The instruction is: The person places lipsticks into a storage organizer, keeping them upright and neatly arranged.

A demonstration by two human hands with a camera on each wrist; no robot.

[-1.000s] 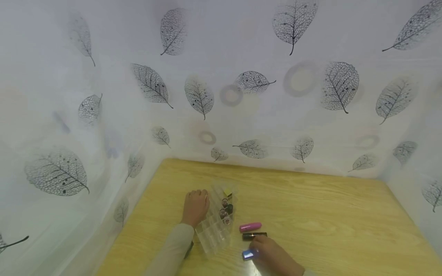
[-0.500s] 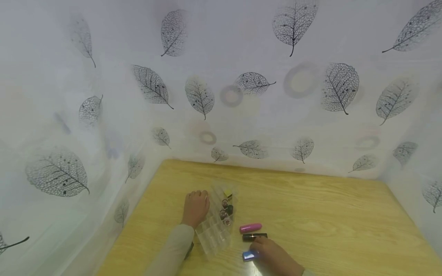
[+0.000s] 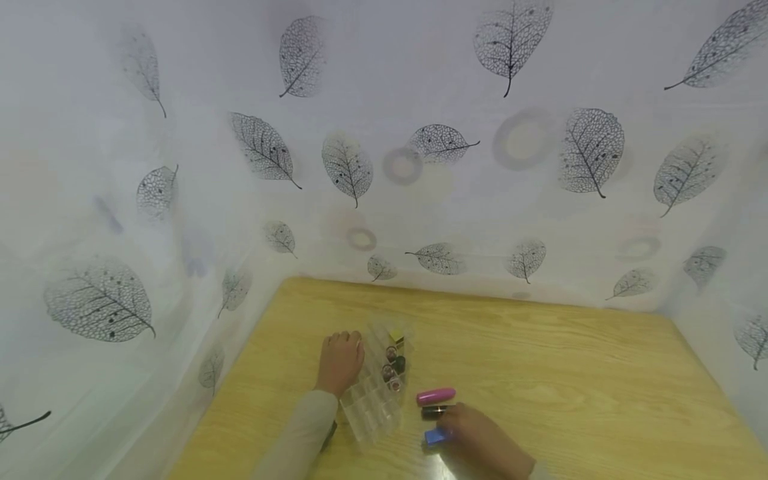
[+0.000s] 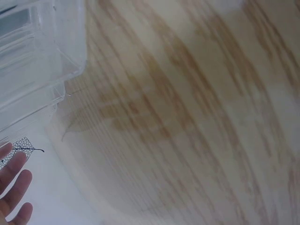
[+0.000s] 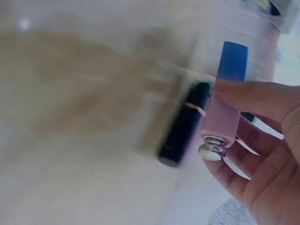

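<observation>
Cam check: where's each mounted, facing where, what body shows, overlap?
Head: worn on head, facing forward and down at table and leaf-print sheet; left hand, right hand and sleeves show.
Left wrist: worn there, facing table, clear organizer upper left; left fingers show.
Right wrist: worn there, facing the blue-and-pink tube pinched by the right hand.
Head and right wrist share that tube and the black tube.

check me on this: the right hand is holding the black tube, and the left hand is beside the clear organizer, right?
Not quite: the right hand holds the blue and pink tube, not the black tube, as the right wrist view shows. The left hand is indeed beside the clear organizer.
</observation>
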